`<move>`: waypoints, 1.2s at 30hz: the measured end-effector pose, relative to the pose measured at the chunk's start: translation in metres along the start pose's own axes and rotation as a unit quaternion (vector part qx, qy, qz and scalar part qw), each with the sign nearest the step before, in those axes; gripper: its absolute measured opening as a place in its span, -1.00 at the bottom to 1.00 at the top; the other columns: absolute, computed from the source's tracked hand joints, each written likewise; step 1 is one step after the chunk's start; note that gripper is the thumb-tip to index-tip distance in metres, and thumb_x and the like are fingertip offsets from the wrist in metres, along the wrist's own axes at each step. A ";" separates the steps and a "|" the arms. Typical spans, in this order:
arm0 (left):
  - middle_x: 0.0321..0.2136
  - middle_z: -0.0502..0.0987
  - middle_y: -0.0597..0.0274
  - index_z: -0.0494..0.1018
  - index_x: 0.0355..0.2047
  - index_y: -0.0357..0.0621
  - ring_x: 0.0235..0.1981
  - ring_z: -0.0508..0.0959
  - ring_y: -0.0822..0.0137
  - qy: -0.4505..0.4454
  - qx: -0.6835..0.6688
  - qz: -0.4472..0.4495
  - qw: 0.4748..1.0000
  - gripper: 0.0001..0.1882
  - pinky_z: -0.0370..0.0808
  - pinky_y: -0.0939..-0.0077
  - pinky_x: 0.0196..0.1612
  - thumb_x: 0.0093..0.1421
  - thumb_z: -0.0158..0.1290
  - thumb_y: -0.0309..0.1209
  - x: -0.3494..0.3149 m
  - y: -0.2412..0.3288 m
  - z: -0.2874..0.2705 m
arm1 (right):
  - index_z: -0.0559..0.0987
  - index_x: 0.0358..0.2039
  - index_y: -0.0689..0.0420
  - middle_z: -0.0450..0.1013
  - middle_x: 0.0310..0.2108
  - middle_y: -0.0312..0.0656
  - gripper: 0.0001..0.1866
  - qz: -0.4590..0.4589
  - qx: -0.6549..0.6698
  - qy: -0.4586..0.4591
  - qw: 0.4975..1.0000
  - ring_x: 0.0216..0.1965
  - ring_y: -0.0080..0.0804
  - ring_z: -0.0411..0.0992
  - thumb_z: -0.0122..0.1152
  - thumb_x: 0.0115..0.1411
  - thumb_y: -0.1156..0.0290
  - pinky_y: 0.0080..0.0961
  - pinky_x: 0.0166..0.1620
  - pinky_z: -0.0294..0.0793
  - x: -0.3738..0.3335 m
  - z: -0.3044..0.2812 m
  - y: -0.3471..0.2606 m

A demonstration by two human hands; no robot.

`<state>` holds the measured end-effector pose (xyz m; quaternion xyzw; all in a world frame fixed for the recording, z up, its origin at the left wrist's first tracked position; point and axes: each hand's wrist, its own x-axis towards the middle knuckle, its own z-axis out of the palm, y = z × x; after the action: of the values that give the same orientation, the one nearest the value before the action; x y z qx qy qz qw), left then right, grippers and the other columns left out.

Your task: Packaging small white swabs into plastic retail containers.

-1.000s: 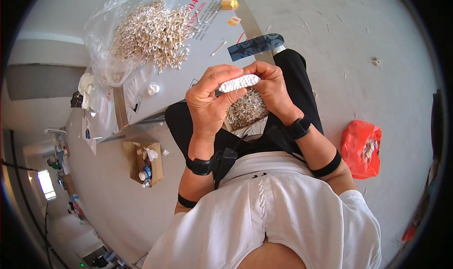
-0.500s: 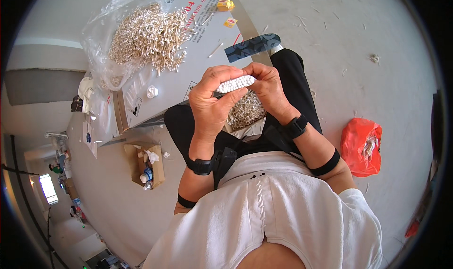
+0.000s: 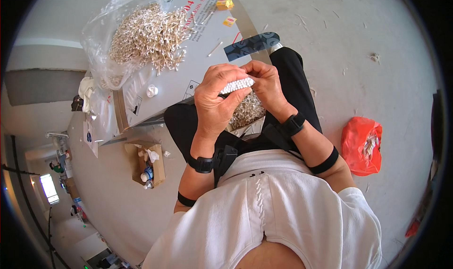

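A bundle of cotton swabs [image 3: 237,85] is held up over my lap, its packed white tips facing me. My left hand [image 3: 216,93] is closed round it, with the thumb below and the fingers across the top. At the bundle's right end, my right hand [image 3: 268,84] pinches with thumb and forefinger. Whether a wrapper surrounds the sticks is hidden by my fingers. Just under my hands, between my thighs, sits an open box of loose cotton swabs [image 3: 247,112].
On the table [image 3: 163,96] lie a clear bag with a heap of cotton swabs [image 3: 146,37], small yellow boxes [image 3: 225,4] and a white round container [image 3: 152,90]. A cardboard box [image 3: 160,167] stands on the floor at left, a red plastic bag [image 3: 361,146] at right.
My left hand has shifted slightly right and its fingers cover more of the bundle, so fewer white tips show. My right hand stays at the same end.
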<state>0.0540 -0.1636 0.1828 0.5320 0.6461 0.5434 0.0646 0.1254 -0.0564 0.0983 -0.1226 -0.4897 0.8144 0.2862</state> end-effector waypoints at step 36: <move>-0.27 0.48 0.14 0.35 -0.09 -0.24 -0.29 0.48 0.46 0.126 -0.079 -0.222 0.964 -0.62 0.45 0.63 -0.19 0.05 0.11 -0.58 -0.014 -0.047 0.009 | 0.51 -0.57 0.23 0.46 -0.58 -0.28 -0.95 0.152 0.034 -0.011 0.988 -0.55 -0.65 0.38 0.18 -0.03 0.62 -0.70 -0.46 0.36 -0.002 -0.023 0.032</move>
<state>0.0366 -0.1614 0.1358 0.2960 0.7060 0.6273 0.1432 0.1268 -0.0524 0.0597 -0.1771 -0.4405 0.8659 0.1578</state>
